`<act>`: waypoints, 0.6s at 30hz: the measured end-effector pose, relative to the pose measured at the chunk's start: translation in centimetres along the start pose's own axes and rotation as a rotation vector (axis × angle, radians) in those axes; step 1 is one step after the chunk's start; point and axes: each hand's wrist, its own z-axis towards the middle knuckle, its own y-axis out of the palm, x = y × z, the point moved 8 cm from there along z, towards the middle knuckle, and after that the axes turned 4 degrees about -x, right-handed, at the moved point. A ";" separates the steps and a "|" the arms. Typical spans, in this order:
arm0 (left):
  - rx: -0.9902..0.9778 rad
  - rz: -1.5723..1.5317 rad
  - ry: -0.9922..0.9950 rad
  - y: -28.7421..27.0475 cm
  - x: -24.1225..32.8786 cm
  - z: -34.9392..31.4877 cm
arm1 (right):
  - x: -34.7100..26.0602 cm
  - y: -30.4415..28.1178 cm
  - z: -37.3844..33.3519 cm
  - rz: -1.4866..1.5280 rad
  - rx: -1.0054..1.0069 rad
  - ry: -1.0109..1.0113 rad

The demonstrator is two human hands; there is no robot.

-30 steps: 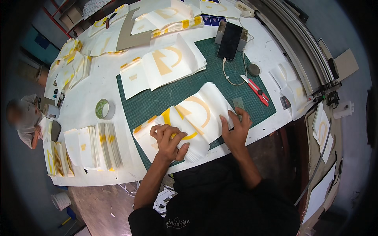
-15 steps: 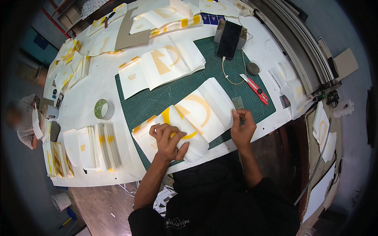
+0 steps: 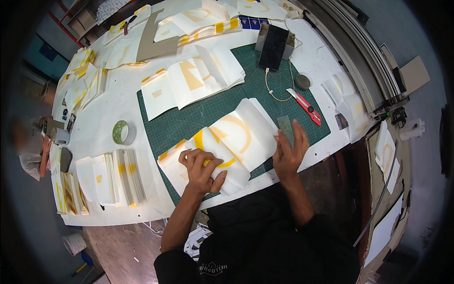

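A white printed sheet (image 3: 236, 128) is lying across a green mat (image 3: 189, 122), stretching from the mat's left edge along its near edge, at the near side of the table (image 3: 104, 118). The left hand (image 3: 202, 170) is bending its fingers down onto a folded bundle (image 3: 235, 179) at the sheet's near side, grasping it there. The right hand (image 3: 289, 154) is hovering by the sheet's right end with fingers spread and gripping nothing; whether a fingertip is touching the paper, the view is not telling.

The raised flap (image 3: 257, 118) at that end is looking like the weak spot: with no firm hold on it, it could be springing up or creasing off line. An uneven push from the right could be skewing the sheet, the left hand being its only clear anchor. Should that grasp be slackening, the bundle's layered leaves could be fanning apart and sliding toward the table's near edge.

A clear plate (image 3: 283, 124) is lying just beyond the right hand, where a sideways sweep could be knocking it. Farther toward the mat's right corner, a red cutter (image 3: 307, 108) is resting, posing a nick risk to a careless reach; whether its blade is locked is impossible to tell.
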 end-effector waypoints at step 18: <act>-0.036 -0.075 -0.045 0.2 -0.6 -0.6 | -4.6 3.6 -1.3 0.643 -0.406 0.241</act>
